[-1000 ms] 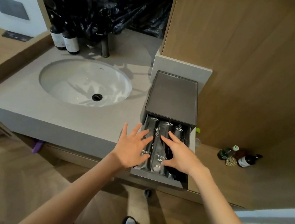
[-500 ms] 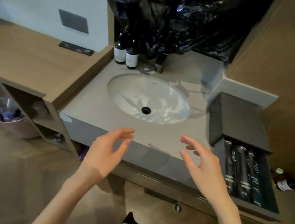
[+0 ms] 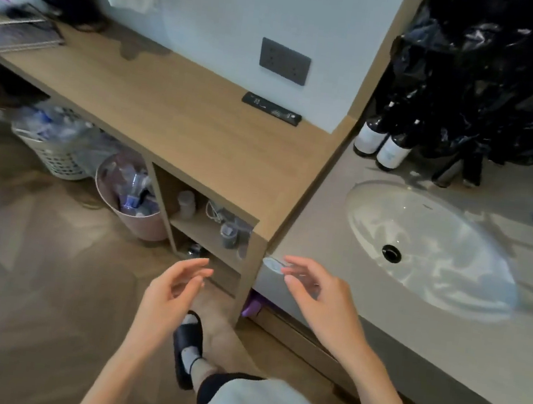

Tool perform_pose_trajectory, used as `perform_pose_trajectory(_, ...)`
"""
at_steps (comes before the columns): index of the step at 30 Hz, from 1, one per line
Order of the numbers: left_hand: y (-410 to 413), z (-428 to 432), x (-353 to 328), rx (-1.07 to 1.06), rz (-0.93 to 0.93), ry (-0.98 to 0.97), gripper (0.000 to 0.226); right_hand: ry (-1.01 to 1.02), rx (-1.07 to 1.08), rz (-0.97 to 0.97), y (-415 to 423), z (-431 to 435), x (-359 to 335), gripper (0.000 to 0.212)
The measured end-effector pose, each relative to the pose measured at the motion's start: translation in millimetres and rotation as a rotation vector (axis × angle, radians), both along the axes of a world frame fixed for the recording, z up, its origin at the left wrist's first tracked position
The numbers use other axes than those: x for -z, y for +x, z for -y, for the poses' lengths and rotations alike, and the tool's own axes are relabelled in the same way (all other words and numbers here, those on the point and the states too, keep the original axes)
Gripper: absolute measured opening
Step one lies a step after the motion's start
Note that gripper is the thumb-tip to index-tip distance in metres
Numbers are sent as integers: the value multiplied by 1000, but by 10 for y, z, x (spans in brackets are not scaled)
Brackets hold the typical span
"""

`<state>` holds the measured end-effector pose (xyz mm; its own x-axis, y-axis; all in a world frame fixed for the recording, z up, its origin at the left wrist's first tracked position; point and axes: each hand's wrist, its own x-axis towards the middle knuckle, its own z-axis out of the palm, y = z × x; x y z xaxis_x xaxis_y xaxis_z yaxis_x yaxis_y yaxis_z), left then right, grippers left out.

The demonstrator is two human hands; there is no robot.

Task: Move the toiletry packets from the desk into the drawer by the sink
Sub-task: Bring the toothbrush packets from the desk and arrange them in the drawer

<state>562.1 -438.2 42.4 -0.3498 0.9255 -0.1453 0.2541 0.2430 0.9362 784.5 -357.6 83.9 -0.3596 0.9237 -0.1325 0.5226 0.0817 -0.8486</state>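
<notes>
Head view has swung from the drawer, now out of frame with its packets, to the bench. Left grip and right grip: relaxed, empty; next fetch likely.

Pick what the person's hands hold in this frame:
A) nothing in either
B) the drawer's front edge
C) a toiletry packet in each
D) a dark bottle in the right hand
A: the left hand and the right hand are both empty, fingers loosely curled, raised in the air near the end of the desk.
</notes>
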Motion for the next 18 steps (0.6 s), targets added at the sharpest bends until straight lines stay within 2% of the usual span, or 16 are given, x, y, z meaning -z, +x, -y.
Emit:
perform_pose_trajectory(5,-939,-841,6,22,-73,10,29,46,-74,-9,-1040,-865,35,28)
perform_pose_trajectory(9,-1538,-1720,-75,134,-104,-27,31,92,11,-9,-1645,-1665,36,28)
perform_pose_trajectory(13,-1970,-2600,-115,210,-126,-36,35,107,109,48,-2001,-2385,111,29)
perform_pose_trajectory(18,-2320,-3500,-16,264,-124,-103,54,69,221,200,-2100,-3232,383,31)
